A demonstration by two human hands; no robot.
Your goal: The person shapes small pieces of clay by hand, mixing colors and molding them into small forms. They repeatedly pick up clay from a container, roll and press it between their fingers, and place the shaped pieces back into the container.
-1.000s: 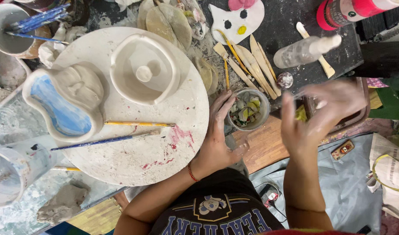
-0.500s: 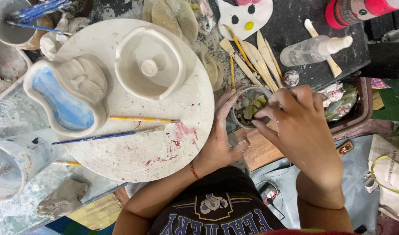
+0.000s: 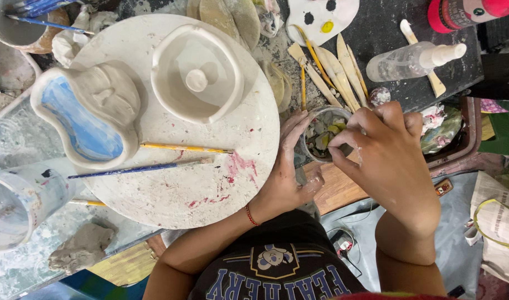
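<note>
My left hand (image 3: pixel 290 166) wraps around a small round glass jar (image 3: pixel 321 135) that holds yellowish and grey bits, just right of a round white turntable (image 3: pixel 210 183). My right hand (image 3: pixel 387 161) is over the jar, thumb and fingertips pinched together at its rim; what they pinch is too small to tell. On the turntable stand a white clay bowl (image 3: pixel 196 72) with a knob in its middle and a clay dish (image 3: pixel 88 114) painted blue inside. Two paintbrushes, one yellow (image 3: pixel 185 148) and one blue (image 3: pixel 138 168), lie across the turntable.
Several wooden modelling tools (image 3: pixel 332 66) lie beyond the jar, beside a clear spray bottle (image 3: pixel 412 58). A plastic water cup (image 3: pixel 18 203) stands at the left, a lump of grey clay (image 3: pixel 82 247) below it. A white painted cut-out (image 3: pixel 324 16) lies at the top.
My right hand came down from the right and onto the jar, its fingers closing into a pinch at the rim. My left hand stayed around the jar.
</note>
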